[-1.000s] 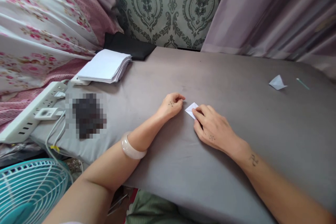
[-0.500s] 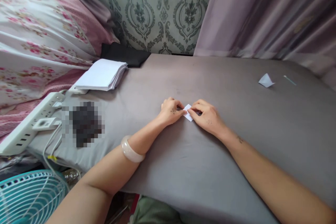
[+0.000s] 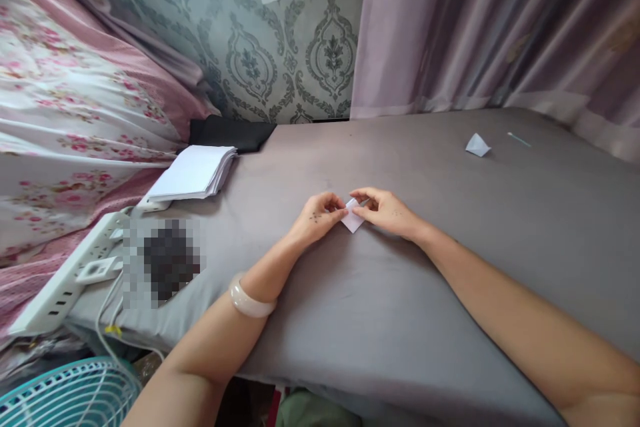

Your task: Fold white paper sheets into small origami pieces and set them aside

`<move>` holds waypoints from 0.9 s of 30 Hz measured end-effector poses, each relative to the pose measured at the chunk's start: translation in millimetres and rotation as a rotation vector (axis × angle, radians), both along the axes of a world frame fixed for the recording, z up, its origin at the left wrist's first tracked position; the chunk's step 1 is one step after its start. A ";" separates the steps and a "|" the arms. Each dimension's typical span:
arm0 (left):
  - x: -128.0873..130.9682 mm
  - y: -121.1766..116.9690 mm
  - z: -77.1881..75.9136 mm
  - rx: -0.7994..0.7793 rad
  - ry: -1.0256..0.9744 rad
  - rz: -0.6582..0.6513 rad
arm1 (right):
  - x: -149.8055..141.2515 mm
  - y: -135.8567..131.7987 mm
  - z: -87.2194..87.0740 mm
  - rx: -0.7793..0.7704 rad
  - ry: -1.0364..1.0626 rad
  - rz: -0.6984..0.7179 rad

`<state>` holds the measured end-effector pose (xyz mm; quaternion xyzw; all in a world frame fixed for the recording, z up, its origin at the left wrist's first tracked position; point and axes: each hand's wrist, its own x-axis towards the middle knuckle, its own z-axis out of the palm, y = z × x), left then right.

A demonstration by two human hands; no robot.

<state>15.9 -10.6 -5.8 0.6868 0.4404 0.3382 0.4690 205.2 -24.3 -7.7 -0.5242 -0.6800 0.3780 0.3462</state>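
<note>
A small folded piece of white paper (image 3: 353, 221) is held between my two hands, its lower corner pointing toward me. My left hand (image 3: 319, 216) pinches its left corner between thumb and fingers. On the other side, my right hand (image 3: 384, 209) grips the right part, thumb on top of the paper. A white bangle (image 3: 251, 300) circles my left forearm. Farther off to the right stands another folded white paper piece (image 3: 478, 145), with a thin stick (image 3: 519, 139) that has a white tip lying beside it.
A stack of white paper (image 3: 194, 172) lies at the back left, near a black flat item (image 3: 233, 133). Along the left edge run a white power strip (image 3: 50, 287) and cables, beside a pixelated dark object (image 3: 173, 260). A teal fan (image 3: 70, 393) stands at the lower left.
My view has tilted up and turned to the right, bringing a white sheet on the wall into sight. The paper stays in both hands, with my right fingers shifted slightly along its upper edge.
</note>
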 end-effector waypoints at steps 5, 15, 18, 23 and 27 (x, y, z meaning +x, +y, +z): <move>-0.9 1.7 4.3 -0.018 -0.203 0.015 | -2.7 -4.2 3.9 -0.083 0.157 0.037; -3.7 -0.6 13.5 -0.237 -0.429 -0.026 | -3.2 -10.5 17.3 -0.392 0.484 0.051; 0.1 -1.6 12.5 -0.280 -0.437 0.030 | -7.8 -10.4 16.1 -0.433 0.660 -0.064; 4.7 -2.8 8.0 -0.312 -0.453 0.047 | -15.8 -12.6 14.0 -0.442 0.793 -0.101; 3.8 -3.5 7.6 -0.248 -0.411 0.103 | -15.9 -12.4 7.5 -0.415 0.754 -0.066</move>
